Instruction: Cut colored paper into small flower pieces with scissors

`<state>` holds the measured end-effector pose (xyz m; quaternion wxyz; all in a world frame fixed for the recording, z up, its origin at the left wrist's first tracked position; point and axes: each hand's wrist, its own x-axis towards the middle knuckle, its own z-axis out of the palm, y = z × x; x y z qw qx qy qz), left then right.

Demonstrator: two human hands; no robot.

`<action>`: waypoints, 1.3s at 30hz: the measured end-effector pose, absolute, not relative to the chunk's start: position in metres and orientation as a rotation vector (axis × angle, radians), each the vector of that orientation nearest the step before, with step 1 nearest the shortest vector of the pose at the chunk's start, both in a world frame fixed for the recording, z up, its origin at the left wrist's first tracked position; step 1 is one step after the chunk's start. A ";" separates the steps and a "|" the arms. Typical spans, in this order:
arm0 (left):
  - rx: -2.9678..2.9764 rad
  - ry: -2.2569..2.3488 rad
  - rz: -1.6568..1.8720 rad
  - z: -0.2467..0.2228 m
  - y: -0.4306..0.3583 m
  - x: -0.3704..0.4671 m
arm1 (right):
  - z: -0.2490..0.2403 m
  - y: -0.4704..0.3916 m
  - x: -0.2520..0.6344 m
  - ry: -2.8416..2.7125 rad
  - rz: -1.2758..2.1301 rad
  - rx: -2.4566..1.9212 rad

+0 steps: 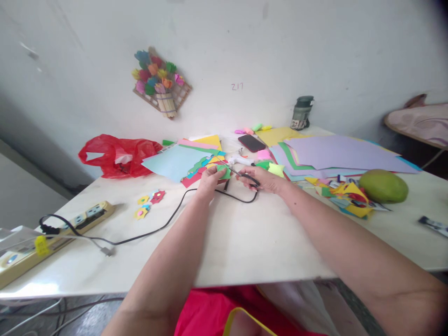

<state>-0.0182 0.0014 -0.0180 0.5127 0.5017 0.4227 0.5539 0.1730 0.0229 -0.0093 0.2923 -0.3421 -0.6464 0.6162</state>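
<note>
My left hand (210,178) pinches a small piece of green paper (224,172) above the middle of the table. In my right hand (261,179) is a pair of scissors (250,177) with dark handles, its blades pointing left to the green paper. Whether the blades touch the paper I cannot tell. Just beyond my hands lies a white glue gun (241,160), partly hidden. Small cut paper flowers (141,213) in yellow, red and blue rest on the table at the left.
A black cord (154,229) runs from the power strip (75,227) to near my hands. Coloured paper sheets (343,151), a phone (251,143) and a bottle (302,113) are at the back. A green mango-like fruit (383,186) sits right, beside paper scraps (350,198). A red plastic bag (119,156) lies left.
</note>
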 end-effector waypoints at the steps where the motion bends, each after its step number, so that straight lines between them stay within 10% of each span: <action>1: 1.210 1.018 1.332 -0.018 0.001 -0.018 | -0.010 0.023 0.173 -1.723 1.643 -0.906; 39: 1.185 0.964 1.349 -0.019 0.003 -0.019 | -0.012 0.022 0.172 -1.733 1.596 -0.977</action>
